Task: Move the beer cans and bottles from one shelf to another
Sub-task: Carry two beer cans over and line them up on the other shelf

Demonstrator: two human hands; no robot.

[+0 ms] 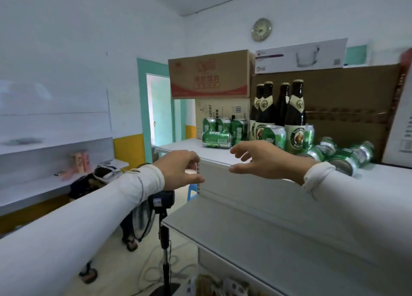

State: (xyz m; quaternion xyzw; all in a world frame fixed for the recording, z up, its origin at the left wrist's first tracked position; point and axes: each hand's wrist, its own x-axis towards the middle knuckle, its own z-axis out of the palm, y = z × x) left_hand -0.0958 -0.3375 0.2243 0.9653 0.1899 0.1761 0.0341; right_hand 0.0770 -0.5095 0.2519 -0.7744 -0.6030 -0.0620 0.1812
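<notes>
A round wall clock is hung above stacked cardboard boxes; a fan on a stand is seen below, beside a teal door frame.

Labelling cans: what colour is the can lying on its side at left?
Green with white markings; head view.

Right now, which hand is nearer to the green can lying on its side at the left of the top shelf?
Right. The right hand reaches just below and right of the lying can, fingers spread, empty. The left hand hangs lower and further left, off the shelf's corner.
</notes>
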